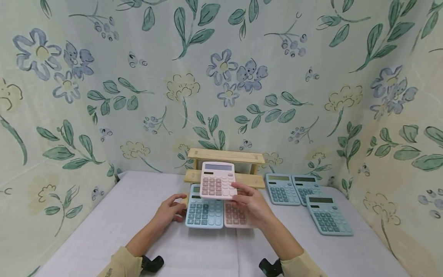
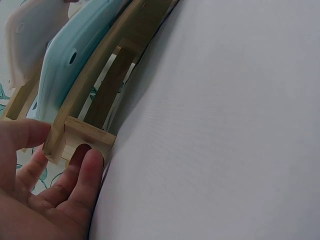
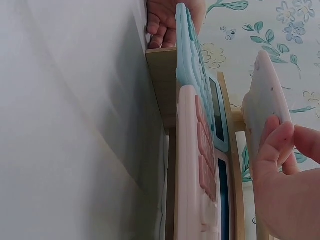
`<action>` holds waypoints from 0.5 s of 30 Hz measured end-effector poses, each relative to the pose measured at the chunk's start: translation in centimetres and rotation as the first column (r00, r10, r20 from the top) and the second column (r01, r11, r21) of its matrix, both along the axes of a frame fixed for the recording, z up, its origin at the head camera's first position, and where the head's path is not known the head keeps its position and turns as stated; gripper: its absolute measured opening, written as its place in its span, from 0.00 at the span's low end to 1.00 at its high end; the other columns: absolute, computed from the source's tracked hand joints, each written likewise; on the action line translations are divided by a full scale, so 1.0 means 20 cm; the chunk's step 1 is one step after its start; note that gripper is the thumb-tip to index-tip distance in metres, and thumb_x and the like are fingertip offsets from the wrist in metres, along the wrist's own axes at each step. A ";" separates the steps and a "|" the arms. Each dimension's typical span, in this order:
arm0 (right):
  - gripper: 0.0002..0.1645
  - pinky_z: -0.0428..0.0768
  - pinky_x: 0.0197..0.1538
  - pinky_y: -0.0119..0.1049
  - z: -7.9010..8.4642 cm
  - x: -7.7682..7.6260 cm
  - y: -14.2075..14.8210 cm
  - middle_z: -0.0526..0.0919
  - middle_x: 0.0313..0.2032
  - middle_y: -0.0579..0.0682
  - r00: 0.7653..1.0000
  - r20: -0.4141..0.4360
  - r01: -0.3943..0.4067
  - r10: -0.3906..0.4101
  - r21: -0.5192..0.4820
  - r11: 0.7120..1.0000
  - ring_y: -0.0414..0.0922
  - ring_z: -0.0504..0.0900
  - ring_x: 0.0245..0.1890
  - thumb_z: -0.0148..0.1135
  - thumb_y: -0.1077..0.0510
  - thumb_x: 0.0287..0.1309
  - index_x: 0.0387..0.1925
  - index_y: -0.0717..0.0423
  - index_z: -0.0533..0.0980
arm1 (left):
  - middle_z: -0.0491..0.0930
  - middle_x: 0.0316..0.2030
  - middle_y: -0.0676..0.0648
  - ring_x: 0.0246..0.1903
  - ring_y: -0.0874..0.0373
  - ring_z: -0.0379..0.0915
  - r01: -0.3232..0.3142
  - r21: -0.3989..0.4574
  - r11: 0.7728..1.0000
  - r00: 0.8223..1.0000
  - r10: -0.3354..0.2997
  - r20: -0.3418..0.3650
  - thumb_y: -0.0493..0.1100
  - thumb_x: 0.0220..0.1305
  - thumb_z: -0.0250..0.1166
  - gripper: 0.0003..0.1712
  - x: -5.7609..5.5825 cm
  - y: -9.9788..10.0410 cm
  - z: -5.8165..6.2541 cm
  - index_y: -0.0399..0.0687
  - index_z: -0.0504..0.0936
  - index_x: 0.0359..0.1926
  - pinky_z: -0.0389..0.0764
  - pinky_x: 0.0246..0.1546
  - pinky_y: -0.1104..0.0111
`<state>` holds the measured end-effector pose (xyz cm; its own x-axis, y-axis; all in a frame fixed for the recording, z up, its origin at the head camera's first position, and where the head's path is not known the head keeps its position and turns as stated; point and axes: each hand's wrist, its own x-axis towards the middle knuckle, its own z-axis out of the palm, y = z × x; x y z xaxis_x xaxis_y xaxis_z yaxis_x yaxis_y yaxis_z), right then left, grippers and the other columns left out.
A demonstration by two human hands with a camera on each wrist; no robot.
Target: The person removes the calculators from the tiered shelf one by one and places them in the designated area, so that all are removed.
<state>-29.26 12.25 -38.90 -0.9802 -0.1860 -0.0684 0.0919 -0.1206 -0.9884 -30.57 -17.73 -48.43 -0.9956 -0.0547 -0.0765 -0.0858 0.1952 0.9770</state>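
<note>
A pink calculator (image 1: 218, 181) is held up by its right edge in my right hand (image 1: 254, 204). Thumb and fingers pinch that edge in the right wrist view, where the calculator's back (image 3: 267, 95) shows. It overlaps the middle step of a wooden tiered stand (image 1: 225, 155). On the lowest step lean a blue calculator (image 1: 204, 213) and, beside it, a second pink calculator (image 1: 237, 215), partly covered by my right hand. My left hand (image 1: 168, 209) grips the stand's left end, thumb on the front board (image 2: 59, 135), other fingers curled at the end piece.
On the right of the white-covered table (image 1: 138, 200) lie three more blue calculators: one near the stand (image 1: 282, 188), one beside it (image 1: 306, 184), one nearer the front (image 1: 328, 215). A floral curtain (image 1: 221, 115) hangs behind the stand and along both sides.
</note>
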 end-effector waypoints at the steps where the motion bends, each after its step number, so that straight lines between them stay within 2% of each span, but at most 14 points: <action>1: 0.28 0.83 0.47 0.34 0.00 0.00 0.01 0.78 0.53 0.59 1.000 0.001 0.006 -0.006 0.004 1.000 0.46 0.83 0.44 0.62 0.70 0.60 0.62 0.55 0.77 | 0.85 0.38 0.45 0.35 0.54 0.80 0.000 0.002 1.000 1.000 0.000 0.000 0.43 0.68 0.61 0.24 0.00 0.00 0.00 0.50 0.75 0.64 0.84 0.33 0.64; 5: 0.28 0.83 0.44 0.32 0.01 0.00 0.03 0.78 0.53 0.59 1.000 0.001 0.028 -0.028 0.024 0.999 0.47 0.83 0.43 0.62 0.70 0.60 0.62 0.55 0.77 | 0.85 0.38 0.45 0.35 0.54 0.80 0.002 0.001 1.000 1.000 -0.002 -0.003 0.43 0.68 0.61 0.24 0.00 0.00 0.00 0.50 0.75 0.64 0.84 0.33 0.64; 15: 0.27 0.83 0.47 0.32 0.02 0.03 0.10 0.78 0.54 0.58 0.999 0.001 0.051 -0.051 0.033 0.998 0.47 0.83 0.45 0.60 0.70 0.62 0.63 0.55 0.77 | 0.85 0.38 0.45 0.34 0.54 0.80 0.004 0.006 1.000 1.000 -0.004 -0.009 0.42 0.67 0.61 0.23 0.00 -0.01 -0.01 0.50 0.75 0.63 0.84 0.33 0.63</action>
